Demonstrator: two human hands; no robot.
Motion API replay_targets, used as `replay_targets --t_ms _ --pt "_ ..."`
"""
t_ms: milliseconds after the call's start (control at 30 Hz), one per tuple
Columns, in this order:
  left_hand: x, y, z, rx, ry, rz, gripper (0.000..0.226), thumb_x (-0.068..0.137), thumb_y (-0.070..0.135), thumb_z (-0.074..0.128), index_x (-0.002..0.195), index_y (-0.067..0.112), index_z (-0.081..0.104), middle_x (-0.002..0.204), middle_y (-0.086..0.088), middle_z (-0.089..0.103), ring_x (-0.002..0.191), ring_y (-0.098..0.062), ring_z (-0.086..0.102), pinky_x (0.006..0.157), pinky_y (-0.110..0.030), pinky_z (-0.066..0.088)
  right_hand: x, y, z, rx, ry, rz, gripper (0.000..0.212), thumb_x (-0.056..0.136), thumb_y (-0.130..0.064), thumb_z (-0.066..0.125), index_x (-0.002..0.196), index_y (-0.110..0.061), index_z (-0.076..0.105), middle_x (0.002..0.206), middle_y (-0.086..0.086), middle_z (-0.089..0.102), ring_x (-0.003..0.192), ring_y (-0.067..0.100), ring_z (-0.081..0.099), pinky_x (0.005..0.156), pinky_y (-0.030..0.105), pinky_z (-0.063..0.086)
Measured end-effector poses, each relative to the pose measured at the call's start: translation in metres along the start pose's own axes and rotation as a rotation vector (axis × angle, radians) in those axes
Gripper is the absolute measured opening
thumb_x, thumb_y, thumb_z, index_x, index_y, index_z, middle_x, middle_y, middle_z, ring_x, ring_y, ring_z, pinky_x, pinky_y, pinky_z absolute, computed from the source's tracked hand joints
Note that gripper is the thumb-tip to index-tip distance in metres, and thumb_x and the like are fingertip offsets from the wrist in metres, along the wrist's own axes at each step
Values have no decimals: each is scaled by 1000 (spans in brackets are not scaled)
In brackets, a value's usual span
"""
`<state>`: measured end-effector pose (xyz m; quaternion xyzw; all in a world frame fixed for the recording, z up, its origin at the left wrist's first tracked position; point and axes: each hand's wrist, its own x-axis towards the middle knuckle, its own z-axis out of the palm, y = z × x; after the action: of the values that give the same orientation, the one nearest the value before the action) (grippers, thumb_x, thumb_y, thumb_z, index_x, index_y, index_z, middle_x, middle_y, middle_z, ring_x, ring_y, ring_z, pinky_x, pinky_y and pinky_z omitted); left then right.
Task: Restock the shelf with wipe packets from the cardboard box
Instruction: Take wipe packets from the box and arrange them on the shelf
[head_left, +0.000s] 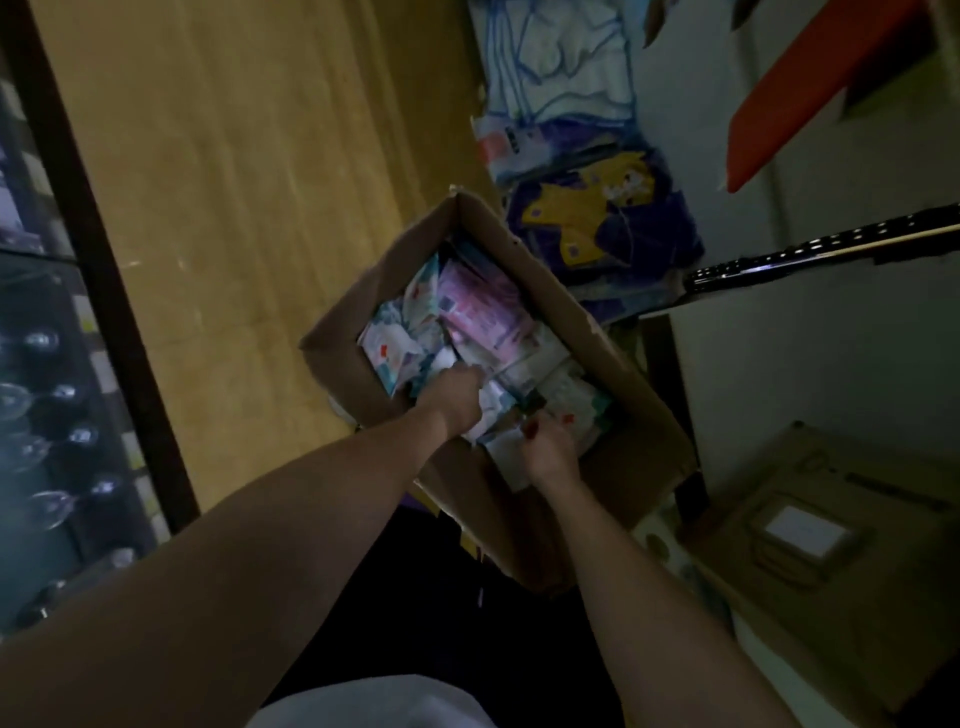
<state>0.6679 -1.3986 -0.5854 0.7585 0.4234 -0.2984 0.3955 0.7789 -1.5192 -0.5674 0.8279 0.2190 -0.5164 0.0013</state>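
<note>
A: Where were our hands when we looked down?

B: Both were inside the box (566, 332), among the packets (410, 332). Our left hand (457, 397) reached in near the middle, knuckles up, fingers curled down into the pile. We could not tell which packet it gripped, if any.

A: And the right?

B: Our right hand (548, 447) was nearer the box's close wall, just beside the left but not touching it. Its fingers were bent on a white packet (498, 447) at that corner; the picture was too dim and blurred to say how firmly.

A: So the packets lay where, against the box?

B: They filled it. A pink packet (483, 306) lay beyond our hands toward the far corner, and pale blue-and-white ones sat left of it, just past the left fingers.

A: What stood around the box?

B: The yellow floor (234, 208) spread to its left, purple packs (597, 218) were stacked beyond its far side, and a second carton (831, 545) sat to its right.
</note>
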Motion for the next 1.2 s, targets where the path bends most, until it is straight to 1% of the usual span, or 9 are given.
replay_targets --t_ms 133,367,500,667,767,833,933,1133,1200 --pt "15 -7 3 28 15 -16 39 90 9 56 127 2 44 131 -21 43 116 -38 47 85 -42 43 17 -10 16 -5 -22 -24 29 92 -16 55 118 -5 57 123 18 59 114 35 56 91 35 43" --pt "33 -24 21 78 -18 -48 42 91 9 52 132 6 44 130 -21 44 113 -38 52 88 -43 47 52 -16 40 21 -21 54 33 93 -13 54 124 -1 53 130 21 55 119 36 53 93 34 42" --pt "37 -30 30 34 -15 -53 45 91 9 52 135 9 41 123 -21 52 110 -38 55 84 -43 48 62 -25 51 369 24 247 40 93 -5 56 130 5 45 133 21 54 120 34 53 89 30 42" --pt "36 -38 31 44 -22 -51 46 90 9 54 133 13 40 119 -16 55 108 -33 57 83 -46 52 76 -33 68 733 95 467 73 82 -15 75 140 3 34 140 20 50 121 34 54 94 35 46" --pt "34 -41 29 79 -23 -66 51 90 15 58 137 16 38 122 -15 54 111 -33 56 85 -47 52 79 -30 79 792 51 423 66 77 -18 81 133 1 50 131 13 58 114 29 59 95 33 49" --pt "34 -41 27 106 -25 -63 54 91 19 59 139 17 37 125 -15 53 113 -32 55 85 -45 51 78 -28 83 727 46 373 62 77 -21 82 128 0 55 129 13 61 112 30 61 95 36 49" --pt "32 -40 21 133 -49 -64 53 91 18 58 140 17 36 126 -16 52 112 -32 55 85 -45 51 77 -30 82 672 48 350 62 77 -25 82 126 -1 54 130 16 59 114 33 59 98 41 49" --pt "25 -39 16 135 -100 -40 52 93 15 52 143 18 36 124 -17 50 110 -36 55 85 -46 51 71 -32 75 742 -27 286 72 75 -7 82 137 2 45 136 16 56 117 30 58 102 44 48" --pt "22 -37 16 126 -152 1 57 92 17 58 144 18 35 126 -17 49 111 -36 55 87 -46 51 66 -27 69 755 -72 294 70 77 -4 80 136 5 45 135 16 56 116 31 59 100 42 48"
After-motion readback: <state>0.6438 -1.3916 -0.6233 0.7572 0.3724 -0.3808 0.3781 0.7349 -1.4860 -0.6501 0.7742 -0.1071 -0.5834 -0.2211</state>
